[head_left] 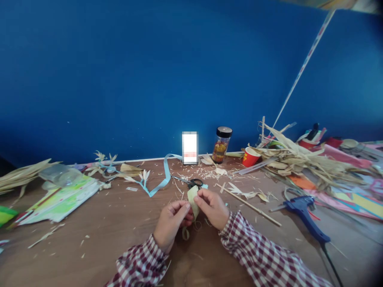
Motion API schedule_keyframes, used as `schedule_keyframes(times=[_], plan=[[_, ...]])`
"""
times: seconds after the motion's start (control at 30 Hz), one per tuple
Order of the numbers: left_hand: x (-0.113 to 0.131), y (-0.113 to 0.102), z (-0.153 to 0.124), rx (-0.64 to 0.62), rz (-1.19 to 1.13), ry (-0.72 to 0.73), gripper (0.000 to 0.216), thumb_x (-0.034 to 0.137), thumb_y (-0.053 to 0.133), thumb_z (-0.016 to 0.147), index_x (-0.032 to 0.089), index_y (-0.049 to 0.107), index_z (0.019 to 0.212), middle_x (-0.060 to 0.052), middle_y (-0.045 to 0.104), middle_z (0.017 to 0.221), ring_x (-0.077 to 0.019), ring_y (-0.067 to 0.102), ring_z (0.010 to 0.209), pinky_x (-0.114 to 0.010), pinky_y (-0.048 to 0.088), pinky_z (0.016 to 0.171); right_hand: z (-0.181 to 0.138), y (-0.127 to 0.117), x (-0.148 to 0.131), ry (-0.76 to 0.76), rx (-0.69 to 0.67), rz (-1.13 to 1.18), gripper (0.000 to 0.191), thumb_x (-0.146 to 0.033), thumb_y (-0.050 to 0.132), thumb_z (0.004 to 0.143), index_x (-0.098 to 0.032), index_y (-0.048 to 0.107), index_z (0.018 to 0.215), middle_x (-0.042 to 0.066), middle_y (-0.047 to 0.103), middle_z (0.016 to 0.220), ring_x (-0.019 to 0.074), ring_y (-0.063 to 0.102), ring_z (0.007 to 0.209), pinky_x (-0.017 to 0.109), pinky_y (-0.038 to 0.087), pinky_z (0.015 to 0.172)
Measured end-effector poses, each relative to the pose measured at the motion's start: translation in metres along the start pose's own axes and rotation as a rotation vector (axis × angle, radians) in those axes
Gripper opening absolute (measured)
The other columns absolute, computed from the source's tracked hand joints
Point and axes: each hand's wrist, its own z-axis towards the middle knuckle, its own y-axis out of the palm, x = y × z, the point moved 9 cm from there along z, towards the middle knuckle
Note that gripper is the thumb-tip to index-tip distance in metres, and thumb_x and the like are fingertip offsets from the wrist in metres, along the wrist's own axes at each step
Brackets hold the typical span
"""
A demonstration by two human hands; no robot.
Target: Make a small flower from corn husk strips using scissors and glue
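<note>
Nearest are two cloth sleeves with dark red and white checks (140,261); they lead up to two bare hands; between the hands, over the brown wooden table (104,247), is a flat, pale green strip (193,196), maybe husk. The left hand (172,223) is nearly closed, with its thumb and finger tips at the strip's left side; the right hand (214,207) is curled too, and pinches the strip's right side with thumb and first finger; I cannot tell how hard either one grips. A thin, pale curl (186,233) shows just below the left hand.

To hold this well, I think, pinch softly and keep the strip flat; it looks thin and could split or crease, so a gentle, even pull is best.

Just past the hands lie metal scissors with black handles (195,183); past them are many small, pale scraps (206,172), which should be kept off the strip; farther still stands a clear jar with a black lid (220,147). Out to the left, past the left hand, are a light blue, bent ribbon (166,175) and a white-petalled flower (145,177); right of the right hand lie a thin tan stick (251,205) and a blue plastic glue gun (306,219); best keep both sleeves clear of its tip, as it may be hot.
</note>
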Motion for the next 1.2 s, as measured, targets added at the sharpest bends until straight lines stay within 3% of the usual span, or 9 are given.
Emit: schedule_keyframes(times=[0.57, 0.9, 1.2], plan=[[0.0025, 0.0024, 0.0044, -0.041, 0.080, 0.071, 0.016, 0.027, 0.066, 0.063, 0.012, 0.066, 0.068, -0.001, 0.060, 0.053, -0.0083, 0.052, 0.047, -0.017, 0.042, 0.047, -0.0015, 0.0019, 0.0019, 0.010, 0.012, -0.023, 0.024, -0.039, 0.038, 0.085, -0.019, 0.044, 0.073, -0.005, 0.036, 0.057, 0.0090, 0.033, 0.051, 0.021, 0.027, 0.046], [0.0053, -0.0002, -0.0006, 0.013, 0.093, 0.065, 0.022, 0.032, 0.065, 0.063, 0.012, 0.067, 0.070, -0.006, 0.064, 0.061, -0.0117, 0.056, 0.051, -0.021, 0.046, 0.050, -0.0018, 0.0000, -0.0029, -0.004, 0.023, -0.017, 0.023, -0.038, 0.038, 0.084, -0.019, 0.043, 0.072, -0.005, 0.034, 0.055, 0.0088, 0.031, 0.049, 0.021, 0.026, 0.045], [0.0067, 0.0029, 0.0023, -0.032, 0.195, 0.103, 0.016, 0.029, 0.062, 0.067, 0.013, 0.064, 0.065, -0.002, 0.061, 0.057, -0.0089, 0.052, 0.049, -0.017, 0.041, 0.048, -0.0021, 0.0044, 0.0003, 0.010, -0.001, 0.001, 0.023, -0.038, 0.038, 0.085, -0.019, 0.044, 0.074, -0.005, 0.035, 0.056, 0.0084, 0.031, 0.049, 0.020, 0.027, 0.045]])
